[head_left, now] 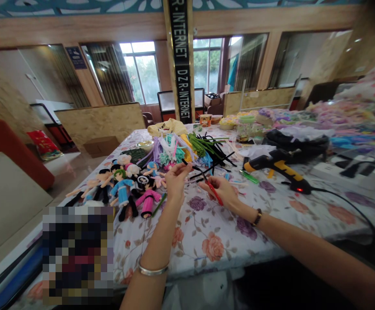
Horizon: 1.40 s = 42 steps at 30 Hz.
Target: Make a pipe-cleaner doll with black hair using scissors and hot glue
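Note:
My left hand [177,178] is closed in a pinch on a short black pipe cleaner [184,162], above the flowered tablecloth. Close by on its right, my right hand [222,192] grips a red-handled tool [213,192]; its dark tip points toward the left hand. Whether this tool is scissors or pliers I cannot tell. Behind both hands lies a pile of coloured pipe cleaners [171,148], with black ones [218,161] on its right side. Left of my left hand rest several small dolls, among them one in pink [147,200] and one in blue [122,193].
A black and yellow glue gun [276,165] with a lit red light and a cord lies at the right. Near it are a green cutter [249,177] and a black bag [299,144]. Bundles of pastel material [342,112] cover the far right. A blurred patch hides the lower left.

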Each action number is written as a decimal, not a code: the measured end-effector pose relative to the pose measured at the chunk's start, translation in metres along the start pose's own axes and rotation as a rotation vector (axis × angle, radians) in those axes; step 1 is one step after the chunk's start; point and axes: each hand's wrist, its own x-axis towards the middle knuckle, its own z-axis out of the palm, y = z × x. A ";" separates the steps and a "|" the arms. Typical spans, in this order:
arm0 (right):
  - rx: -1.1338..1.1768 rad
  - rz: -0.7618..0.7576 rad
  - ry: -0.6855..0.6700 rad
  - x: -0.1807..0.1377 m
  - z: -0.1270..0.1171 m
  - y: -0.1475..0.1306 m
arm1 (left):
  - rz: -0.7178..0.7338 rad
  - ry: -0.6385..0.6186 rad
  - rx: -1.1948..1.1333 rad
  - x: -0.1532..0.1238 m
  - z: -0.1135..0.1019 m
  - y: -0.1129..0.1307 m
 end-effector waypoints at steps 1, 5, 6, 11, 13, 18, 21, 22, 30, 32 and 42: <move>-0.011 0.006 0.004 0.000 0.000 0.000 | -0.002 0.000 -0.001 0.000 0.000 0.000; 0.001 0.009 0.021 0.000 0.000 -0.002 | -0.004 -0.008 0.008 0.000 0.000 -0.001; 0.015 0.001 0.029 0.000 0.000 -0.002 | -0.004 -0.008 0.006 0.000 -0.001 -0.001; 0.033 -0.016 0.069 0.002 -0.001 -0.001 | 0.015 0.021 -0.012 0.001 -0.002 0.000; 0.020 -0.019 0.058 0.002 -0.001 0.000 | 0.021 0.025 -0.013 0.001 -0.002 0.000; -0.015 -0.018 0.036 0.002 -0.001 0.002 | 0.021 0.019 -0.011 0.001 -0.002 0.000; -0.050 -0.017 0.037 0.002 -0.001 0.003 | 0.014 0.019 -0.001 0.001 -0.002 0.000; -0.053 -0.019 0.035 0.001 -0.001 0.003 | 0.014 0.019 0.002 0.001 -0.001 0.000; -0.096 -0.031 0.040 0.001 -0.001 -0.001 | 0.017 0.007 0.017 0.000 -0.001 0.000; -0.105 -0.040 0.042 0.000 -0.001 -0.001 | 0.019 0.006 0.022 0.000 -0.001 0.000; -0.103 -0.050 0.040 -0.002 -0.001 -0.002 | 0.017 -0.006 0.022 0.000 -0.002 0.000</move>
